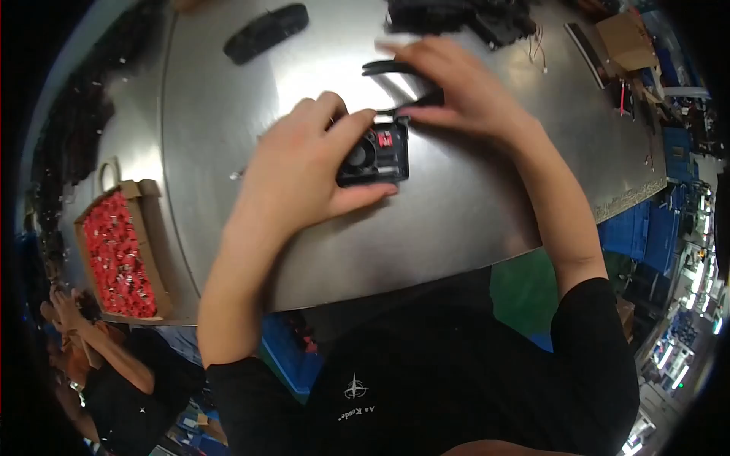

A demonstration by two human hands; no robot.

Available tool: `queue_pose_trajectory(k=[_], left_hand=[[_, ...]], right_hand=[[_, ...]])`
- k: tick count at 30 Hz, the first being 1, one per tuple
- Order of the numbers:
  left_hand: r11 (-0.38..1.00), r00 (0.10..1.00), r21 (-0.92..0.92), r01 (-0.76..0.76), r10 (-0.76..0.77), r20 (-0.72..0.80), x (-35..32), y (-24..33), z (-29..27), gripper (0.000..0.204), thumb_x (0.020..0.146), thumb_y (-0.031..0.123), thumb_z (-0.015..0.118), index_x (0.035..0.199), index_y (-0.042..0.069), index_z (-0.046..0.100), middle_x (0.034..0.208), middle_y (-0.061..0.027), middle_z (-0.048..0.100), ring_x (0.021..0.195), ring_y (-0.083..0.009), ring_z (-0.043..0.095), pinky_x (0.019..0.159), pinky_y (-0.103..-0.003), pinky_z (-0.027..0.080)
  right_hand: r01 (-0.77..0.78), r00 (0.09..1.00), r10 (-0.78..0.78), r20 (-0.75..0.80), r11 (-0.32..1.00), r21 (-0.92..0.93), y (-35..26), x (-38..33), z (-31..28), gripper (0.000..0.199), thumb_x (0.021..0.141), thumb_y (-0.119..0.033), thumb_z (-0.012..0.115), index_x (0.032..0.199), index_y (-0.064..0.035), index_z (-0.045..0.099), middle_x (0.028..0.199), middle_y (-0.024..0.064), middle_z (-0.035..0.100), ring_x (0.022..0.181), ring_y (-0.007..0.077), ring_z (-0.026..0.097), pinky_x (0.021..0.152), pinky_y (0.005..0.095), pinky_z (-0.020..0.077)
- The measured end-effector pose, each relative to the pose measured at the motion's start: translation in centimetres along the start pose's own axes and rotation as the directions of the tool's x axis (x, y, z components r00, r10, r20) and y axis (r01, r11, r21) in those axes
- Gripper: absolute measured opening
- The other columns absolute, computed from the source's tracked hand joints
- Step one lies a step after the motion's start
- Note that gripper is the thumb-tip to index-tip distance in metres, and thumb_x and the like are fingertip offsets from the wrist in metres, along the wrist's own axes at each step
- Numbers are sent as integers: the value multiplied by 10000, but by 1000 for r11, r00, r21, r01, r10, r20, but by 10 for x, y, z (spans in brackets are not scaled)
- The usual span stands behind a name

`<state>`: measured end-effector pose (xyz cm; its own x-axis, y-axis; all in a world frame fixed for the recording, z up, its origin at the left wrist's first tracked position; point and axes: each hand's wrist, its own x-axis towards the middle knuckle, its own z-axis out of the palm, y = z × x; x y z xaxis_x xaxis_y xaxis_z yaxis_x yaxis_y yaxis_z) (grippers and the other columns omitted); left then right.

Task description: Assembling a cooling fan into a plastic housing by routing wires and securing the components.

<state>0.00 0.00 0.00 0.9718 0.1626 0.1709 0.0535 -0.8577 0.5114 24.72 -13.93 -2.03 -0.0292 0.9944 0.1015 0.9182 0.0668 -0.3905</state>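
My left hand (293,159) is closed around a small black plastic housing (391,169) on the metal table, its thumb and fingers along opposite sides. Inside the housing sit a round dark part (360,156) like a speaker and a small red piece (385,139). At the housing's far right corner, my right hand (471,91) grips a curved black plastic piece (391,68) between thumb and fingers. One end of that piece sticks out to the left; my hand covers the rest. Whether the piece is joined to the housing cannot be made out.
An open cardboard box (144,247) of small red parts stands at the left. Farther off lie an elongated black part (266,33) and a heap of black parts (464,17). Thin wires (538,49) lie beside the heap. A co-worker's hands (67,311) show at lower left.
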Motion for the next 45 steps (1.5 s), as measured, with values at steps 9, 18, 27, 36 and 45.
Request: queue_pose_trajectory(k=[9,18,27,36,45], left_hand=[[969,974,212,125,-79,-214,26,-7,28,706,741,489,865,1284,78,677,1011,-116,626,927,-304,623,782,-400,520],[967,969,233,99,-41,-243,33,5,31,709,730,463,860,1320,120,668,1038,-94,625,946,-320,626,817,-416,533],[965,963,231,123,-59,-264,28,0,32,706,714,426,855,1303,84,670,1030,-102,607,955,-306,606,815,-423,531],[958,954,201,207,-151,-260,28,-4,43,518,763,382,794,1161,68,688,1039,-95,615,942,-313,601,797,-433,542],[965,956,173,195,-147,-255,26,-1,44,455,734,349,815,1046,49,674,979,-88,584,902,-309,589,766,-419,536]], right_hand=[[545,790,359,-496,-43,837,-13,42,-27,834,918,-661,363,1330,41,544,1166,157,631,830,217,590,740,316,459],[463,846,333,-416,-72,884,-75,56,-3,869,867,-747,362,1231,22,537,1054,127,594,770,196,548,692,306,426],[352,920,200,-336,-48,935,-79,61,24,910,815,-834,361,1133,2,530,941,98,557,710,175,506,644,297,393],[303,941,164,-295,-19,953,-92,62,29,956,764,-920,360,1034,-18,524,828,68,520,650,154,464,596,288,360],[262,960,120,-254,-57,963,-90,39,15,1006,713,-1006,359,936,-37,517,715,38,484,589,133,422,547,279,328]])
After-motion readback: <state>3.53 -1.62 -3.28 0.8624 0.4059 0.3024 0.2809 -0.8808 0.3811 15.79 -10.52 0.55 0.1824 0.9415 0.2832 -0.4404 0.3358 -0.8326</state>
